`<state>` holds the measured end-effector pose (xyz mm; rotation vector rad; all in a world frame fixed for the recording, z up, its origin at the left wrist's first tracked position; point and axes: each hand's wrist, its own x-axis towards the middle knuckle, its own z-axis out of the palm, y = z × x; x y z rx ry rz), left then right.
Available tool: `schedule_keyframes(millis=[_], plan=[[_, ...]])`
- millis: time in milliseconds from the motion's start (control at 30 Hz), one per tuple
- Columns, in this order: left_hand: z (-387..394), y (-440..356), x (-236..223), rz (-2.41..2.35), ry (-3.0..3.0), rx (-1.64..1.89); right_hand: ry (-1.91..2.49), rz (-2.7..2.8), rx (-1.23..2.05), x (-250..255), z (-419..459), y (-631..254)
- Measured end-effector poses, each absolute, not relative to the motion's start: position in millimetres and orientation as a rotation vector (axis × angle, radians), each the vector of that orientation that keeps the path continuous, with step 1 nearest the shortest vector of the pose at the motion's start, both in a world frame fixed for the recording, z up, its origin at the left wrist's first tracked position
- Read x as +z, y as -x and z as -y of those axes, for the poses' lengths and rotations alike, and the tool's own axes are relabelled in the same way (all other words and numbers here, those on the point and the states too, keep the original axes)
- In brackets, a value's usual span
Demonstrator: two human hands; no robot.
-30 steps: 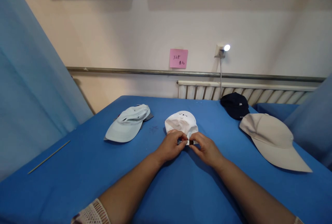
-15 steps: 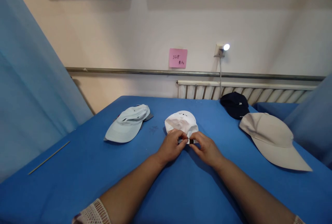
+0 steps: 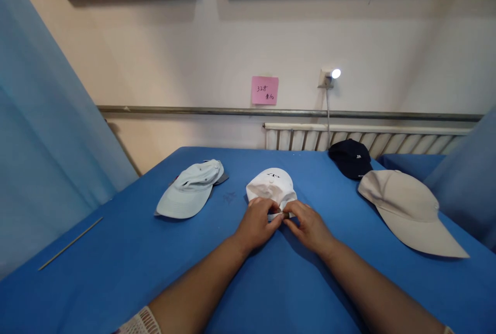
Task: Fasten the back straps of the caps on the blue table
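A white baseball cap (image 3: 271, 181) lies mid-table, its back strap and a small dark buckle (image 3: 285, 215) toward me. My left hand (image 3: 258, 220) pinches the strap just left of the buckle, thumb and index finger closed. At the buckle, my right hand (image 3: 308, 223) is closed in a pinch on the strap's other side. Both sets of fingertips nearly meet and hide part of the strap. The cap's brim is out of sight.
A pale blue cap (image 3: 194, 189) rests on other caps to the left. Rightward lie a navy cap (image 3: 351, 158) and a large beige cap (image 3: 406, 210). A thin stick (image 3: 72, 243) lies near the left edge of the blue-covered table (image 3: 248, 292). A radiator (image 3: 298, 138) stands behind.
My left thumb has shifted slightly right toward the buckle, and the buckle has tilted between my fingers. The view has tipped up slightly. The other caps stay put.
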<state>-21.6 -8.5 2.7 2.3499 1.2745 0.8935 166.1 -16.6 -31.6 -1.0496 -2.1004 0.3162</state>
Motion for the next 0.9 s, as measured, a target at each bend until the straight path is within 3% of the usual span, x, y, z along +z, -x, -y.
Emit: schedule_keyframes(millis=[433, 633, 900], plan=[[1.7, 14.0, -18.0, -1.343, -1.954, 0.961, 1.028, 2.191, 0.300, -31.0, 17.8, -155.2], [-9.4, 17.1, -17.1, -1.286, -1.576, 1.057, 1.004, 1.836, 0.333, -34.0, 17.1, -156.4], [-15.0, 26.9, -1.3, -1.238, -1.225, 1.143, 1.160, 1.062, 0.872, -52.9, -4.7, -158.1]])
